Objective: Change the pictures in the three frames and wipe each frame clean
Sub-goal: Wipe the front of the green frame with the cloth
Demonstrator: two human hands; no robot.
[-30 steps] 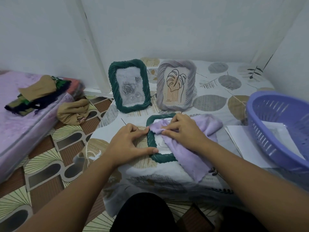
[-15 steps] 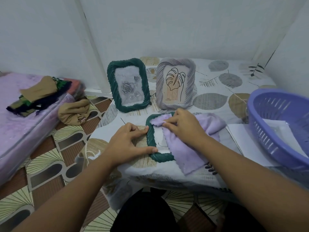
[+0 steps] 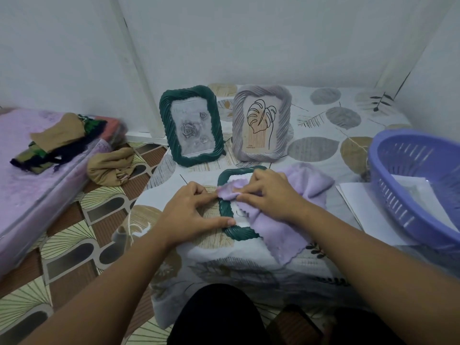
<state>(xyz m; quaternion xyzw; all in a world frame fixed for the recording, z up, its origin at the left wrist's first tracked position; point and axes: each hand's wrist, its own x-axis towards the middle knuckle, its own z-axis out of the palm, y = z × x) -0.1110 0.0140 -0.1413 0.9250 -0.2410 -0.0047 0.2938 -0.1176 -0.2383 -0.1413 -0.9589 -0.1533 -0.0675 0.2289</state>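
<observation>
A dark green frame (image 3: 226, 210) lies flat on the leaf-patterned sheet in front of me. My left hand (image 3: 191, 215) presses on its left edge, thumb along the lower corner. My right hand (image 3: 268, 195) pushes a lilac cloth (image 3: 286, 220) onto the frame's upper left part; the cloth covers most of the frame's right side. Behind stand two upright frames: a green frame (image 3: 191, 125) with a grey rose picture and a grey frame (image 3: 261, 123) with a line-drawn leaf picture.
A purple plastic basket (image 3: 408, 180) holding papers sits at the right, with white sheets (image 3: 361, 210) beside it. At the left are a pink mattress (image 3: 27, 195) with folded clothes (image 3: 57, 143) and a tan bundle (image 3: 110, 165) on the patterned floor.
My right hand has slid the lilac cloth leftward and down over the flat frame's upper left edge. The left hand stays on the frame's left side.
</observation>
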